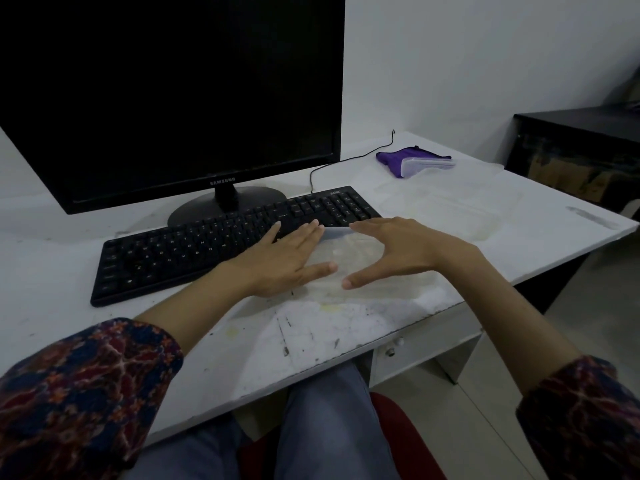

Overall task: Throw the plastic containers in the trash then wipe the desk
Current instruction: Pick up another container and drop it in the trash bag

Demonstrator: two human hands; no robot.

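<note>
A clear plastic container (pixel 353 258) lies on the white desk (pixel 540 237), just right of the keyboard. My left hand (pixel 287 258) is at the container's left side with straight fingers. My right hand (pixel 398 251) is spread over its right side, thumb pointing inward. A second clear container (pixel 460 216) sits farther back on the right, hard to make out. A purple cloth (pixel 398 161) lies at the back of the desk with a clear lid or container (pixel 427 165) resting on it.
A black monitor (pixel 166 98) and black keyboard (pixel 221 237) fill the left of the desk. The front of the desk carries stains and marks (pixel 311 327). A dark cabinet (pixel 581 154) stands to the right. My knees and a red seat (pixel 408 441) are below the desk edge.
</note>
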